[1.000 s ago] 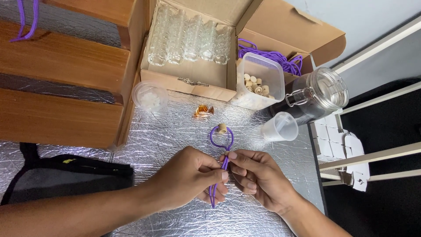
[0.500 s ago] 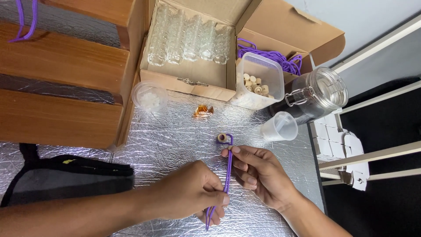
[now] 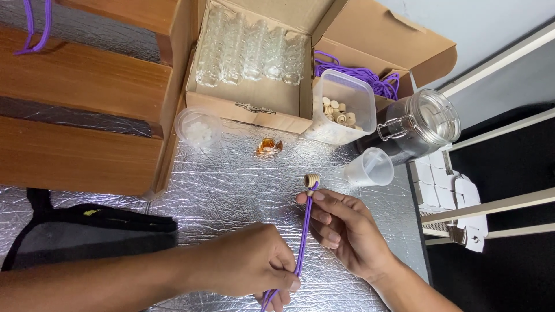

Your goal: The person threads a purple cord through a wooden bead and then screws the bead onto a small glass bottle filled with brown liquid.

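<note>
Pinched taut between two bare hands, a purple cord [image 3: 303, 242] is held just below the centre of the frame, over a crinkled silver foil sheet [image 3: 231, 190]. The left hand [image 3: 254, 268] is closed around the cord's lower end at the bottom edge of the picture, thumb and fingers pressed tight; the right hand [image 3: 347, 231] is closed on the upper end, where a small cork stopper [image 3: 311, 180] is seen at the cord's tip, just above the thumb. Both grips are narrow fingertip pinches, with no gap left around the cord. Thin, soft and very light, the cord would likely go limp wherever it is not held, so it is best taken near its ends and kept under tension; the stopper looks light and slightly crumbly, and is best gripped by its sides. Toward the top of the frame an open cardboard box [image 3: 254, 101] of small glass bottles [image 3: 248, 49] is seen, with a clear tub of more stoppers [image 3: 341, 110] to its right, more purple cord [image 3: 370, 78] behind it, and a lidded glass jar [image 3: 422, 127] and a plastic cup [image 3: 370, 169] at centre right.
</note>
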